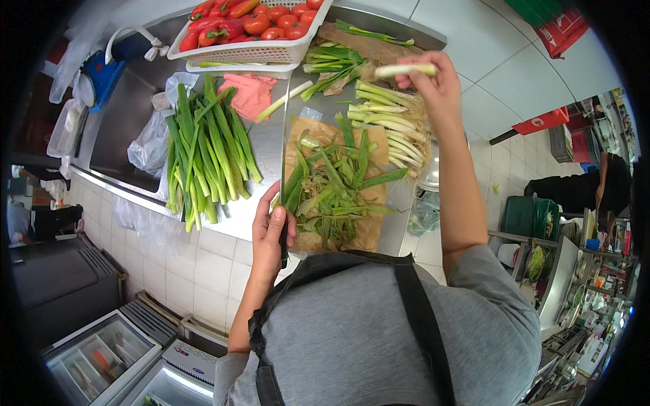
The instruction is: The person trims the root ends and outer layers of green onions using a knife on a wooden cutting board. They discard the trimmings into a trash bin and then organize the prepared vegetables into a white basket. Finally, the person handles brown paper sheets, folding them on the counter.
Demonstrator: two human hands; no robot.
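My left hand [273, 223] grips a long-bladed knife [284, 157] by its dark handle, with the blade pointing away from me. My right hand [439, 83], raised at the far right of the steel counter, pinches a white leek stalk [406, 70] that lies crosswise and looks blurred at its root end. Below that hand, several white leek stalks with roots [383, 117] lie in a row. Leafy trimmings [340, 188] cover brown paper [373, 139] in front of me. Cut green leek leaves [210, 157] are heaped left of the knife. A single stalk [284, 101] rests near the blade's tip.
A white plastic basket [244, 52] of tomatoes and red peppers stands at the back. To the left is a steel sink [117, 137] with a white faucet [133, 31]. A pink cloth [249, 94] and a plastic bag [150, 144] lie nearby. Another person [574, 180] is at right.
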